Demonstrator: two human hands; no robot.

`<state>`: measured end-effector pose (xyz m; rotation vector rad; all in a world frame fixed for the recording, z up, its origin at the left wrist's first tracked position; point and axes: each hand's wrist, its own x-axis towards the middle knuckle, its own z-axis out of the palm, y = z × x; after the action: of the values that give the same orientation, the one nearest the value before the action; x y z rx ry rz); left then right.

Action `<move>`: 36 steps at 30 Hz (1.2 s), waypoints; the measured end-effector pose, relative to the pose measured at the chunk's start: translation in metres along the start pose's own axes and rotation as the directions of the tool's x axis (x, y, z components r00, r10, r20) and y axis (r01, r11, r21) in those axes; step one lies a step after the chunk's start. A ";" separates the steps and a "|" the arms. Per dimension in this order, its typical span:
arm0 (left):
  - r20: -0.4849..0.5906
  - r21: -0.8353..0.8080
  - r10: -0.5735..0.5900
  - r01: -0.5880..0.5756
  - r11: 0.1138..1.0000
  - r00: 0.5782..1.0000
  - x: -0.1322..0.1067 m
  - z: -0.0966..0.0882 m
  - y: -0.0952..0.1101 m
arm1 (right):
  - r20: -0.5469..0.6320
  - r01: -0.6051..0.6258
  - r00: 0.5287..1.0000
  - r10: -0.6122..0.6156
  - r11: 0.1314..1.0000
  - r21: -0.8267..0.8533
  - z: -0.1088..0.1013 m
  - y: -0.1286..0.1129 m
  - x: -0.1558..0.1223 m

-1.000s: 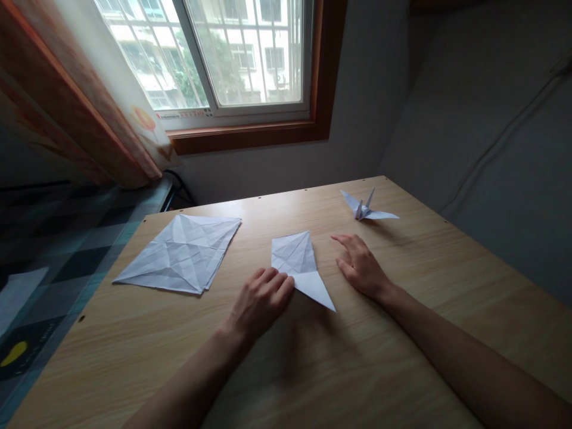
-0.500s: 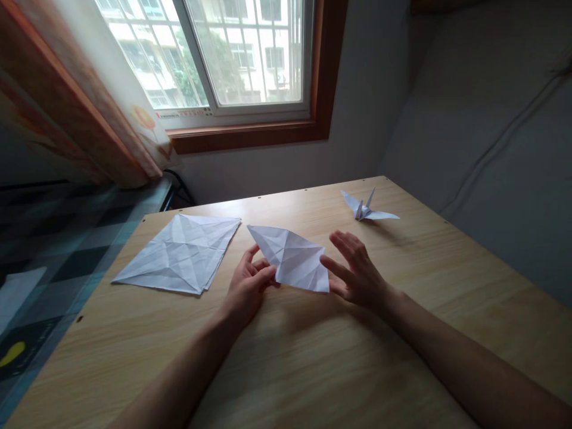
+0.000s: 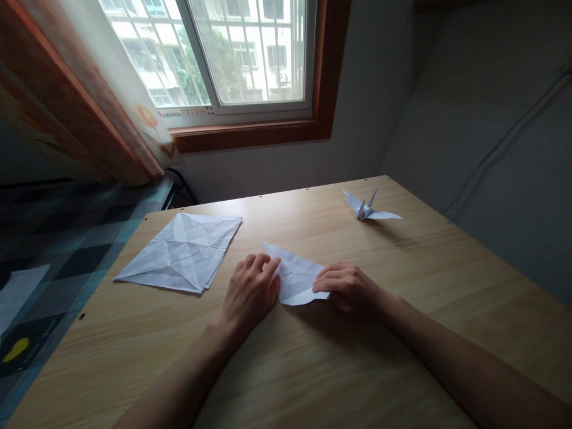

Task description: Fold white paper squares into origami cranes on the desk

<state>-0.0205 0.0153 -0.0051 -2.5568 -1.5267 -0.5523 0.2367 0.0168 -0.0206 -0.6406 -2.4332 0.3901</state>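
Note:
A small, partly folded white paper (image 3: 295, 275) lies on the wooden table (image 3: 339, 369) between my two hands. My left hand (image 3: 251, 289) rests on its left edge with the fingers curled over the paper. My right hand (image 3: 346, 286) presses down on its right corner with bent fingers. Both hands hold the sheet against the tabletop. A finished white paper crane (image 3: 369, 208) stands farther back on the right, apart from my hands.
Creased square sheets of white paper (image 3: 181, 253) lie stacked at the table's back left. A window (image 3: 241, 53) with a curtain (image 3: 75, 95) is behind the table. A bed with a checked cover (image 3: 53, 250) is left of it. A grey wall runs along the right.
The folded paper, lifted half a second ago, is down on the table again and turned. Both hands have closed in on its edges; the right hand moved from open to pressing.

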 end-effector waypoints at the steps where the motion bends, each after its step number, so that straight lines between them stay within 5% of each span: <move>1: 0.000 0.017 0.063 -0.063 0.998 0.998 -0.001 0.003 -0.002 | -0.011 -0.023 1.000 0.023 1.000 0.019 -0.001 -0.001 0.000; 5: 0.184 -0.026 0.215 -0.214 0.976 0.959 -0.002 0.012 -0.009 | -0.097 -0.154 0.983 0.155 0.988 0.022 0.001 -0.004 0.000; 11: 0.278 -0.023 0.163 -0.163 0.986 0.947 -0.002 0.009 -0.007 | -0.168 -0.374 0.917 0.362 0.926 -0.045 0.011 -0.005 0.001; 17: 0.280 -0.016 0.144 -0.145 0.989 0.949 -0.002 0.010 -0.005 | -0.082 -0.330 0.944 0.321 0.901 -0.282 0.013 -0.004 0.004; 24: 0.285 -0.002 0.172 -0.179 0.984 0.943 -0.002 0.011 -0.003 | 0.022 -0.295 0.947 0.320 0.895 -0.335 0.008 -0.008 0.006; 29: 0.310 -0.102 0.346 -0.331 0.938 0.885 0.000 0.006 0.000 | 0.089 -0.320 0.932 0.352 0.912 -0.259 -0.010 0.011 -0.005; 36: 0.335 -0.131 0.365 -0.341 0.931 0.869 0.001 -0.001 0.004 | 0.197 -0.405 0.892 0.406 0.913 -0.047 -0.038 0.048 -0.024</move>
<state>-0.0171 0.0142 -0.0038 -3.0158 -1.0775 -0.0993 0.2943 0.0495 -0.0214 -1.1713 -2.4805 0.6450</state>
